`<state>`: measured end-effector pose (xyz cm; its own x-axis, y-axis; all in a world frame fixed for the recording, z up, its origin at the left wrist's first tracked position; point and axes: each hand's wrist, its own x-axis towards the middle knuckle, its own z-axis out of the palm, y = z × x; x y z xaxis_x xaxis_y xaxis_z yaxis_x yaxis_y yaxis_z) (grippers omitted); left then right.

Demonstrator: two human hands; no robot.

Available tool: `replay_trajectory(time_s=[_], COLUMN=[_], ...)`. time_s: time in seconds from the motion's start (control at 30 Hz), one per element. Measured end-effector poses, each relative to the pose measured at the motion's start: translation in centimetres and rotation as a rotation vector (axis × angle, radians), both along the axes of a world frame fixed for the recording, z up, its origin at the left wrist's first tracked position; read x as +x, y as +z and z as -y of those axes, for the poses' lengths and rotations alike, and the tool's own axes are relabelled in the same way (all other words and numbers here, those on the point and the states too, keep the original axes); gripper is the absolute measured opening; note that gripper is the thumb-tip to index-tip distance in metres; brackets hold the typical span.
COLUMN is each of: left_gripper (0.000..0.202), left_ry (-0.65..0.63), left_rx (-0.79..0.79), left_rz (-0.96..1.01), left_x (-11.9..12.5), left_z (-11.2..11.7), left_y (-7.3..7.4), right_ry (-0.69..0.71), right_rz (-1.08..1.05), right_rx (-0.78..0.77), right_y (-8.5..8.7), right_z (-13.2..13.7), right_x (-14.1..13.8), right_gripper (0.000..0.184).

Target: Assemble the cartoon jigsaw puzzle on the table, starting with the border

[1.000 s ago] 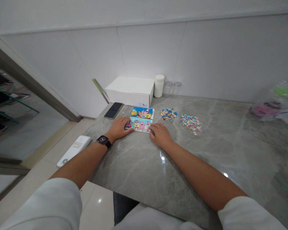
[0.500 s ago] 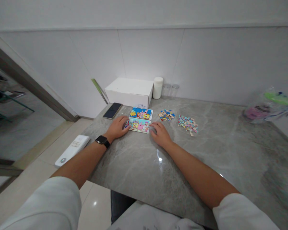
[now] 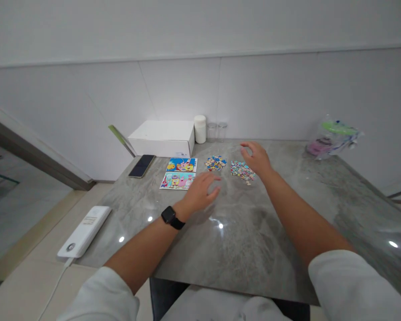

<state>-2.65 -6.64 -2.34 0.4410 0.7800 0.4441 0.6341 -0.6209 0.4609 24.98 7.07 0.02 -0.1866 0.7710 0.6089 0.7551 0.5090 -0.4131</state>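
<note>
My L hand (image 3: 200,192) hovers just right of two picture cards (image 3: 179,173); R hand (image 3: 256,158) over right puzzle-piece pile (image 3: 242,170), left pile (image 3: 215,162) beside. Box (image 3: 162,138), jars (image 3: 216,131) behind; phone (image 3: 141,166) far left.

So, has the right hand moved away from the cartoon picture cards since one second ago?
Yes. The right hand left the near picture card and now hovers over the right puzzle pile.

Two small heaps of colourful puzzle pieces (image 3: 215,162) (image 3: 242,171) lie side by side.
</note>
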Motion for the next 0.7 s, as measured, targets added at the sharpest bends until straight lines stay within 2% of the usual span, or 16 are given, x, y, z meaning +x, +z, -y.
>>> replay_trajectory(time_s=[0.07, 0.13, 0.2, 0.3, 0.43, 0.7], left_gripper=[0.024, 0.019, 0.018, 0.020, 0.023, 0.022], left_ry=[-0.102, -0.137, -0.149, -0.152, -0.142, -0.159], left_rx=[-0.078, -0.145, -0.201, -0.286, -0.359, -0.366], left_rz=[-0.043, -0.089, -0.101, -0.053, 0.026, -0.036], left_x=[2.5, 3.7, 3.8, 3.1, 2.5, 3.0], left_z=[0.6, 0.8, 0.5, -0.3, -0.7, -0.2], left_y=[-0.7, -1.8, -2.9, -3.8, -3.9, -3.6], right_ry=[0.024, 0.111, 0.193, 0.135, 0.148, 0.355], right_rz=[0.166, 0.329, 0.460, 0.538, 0.551, 0.524], right_rx=[-0.098, -0.207, -0.283, -0.362, -0.380, -0.397], right_y=[-2.1, -4.3, -6.2, -8.2, -8.9, -7.9], right_z=[-1.6, -2.6, -2.9, -2.9, -2.6, -0.9], right_x=[1.1, 1.5, 1.3, 0.9, 1.2, 3.6], right_gripper=[0.042, 0.048, 0.058, 0.072, 0.073, 0.063])
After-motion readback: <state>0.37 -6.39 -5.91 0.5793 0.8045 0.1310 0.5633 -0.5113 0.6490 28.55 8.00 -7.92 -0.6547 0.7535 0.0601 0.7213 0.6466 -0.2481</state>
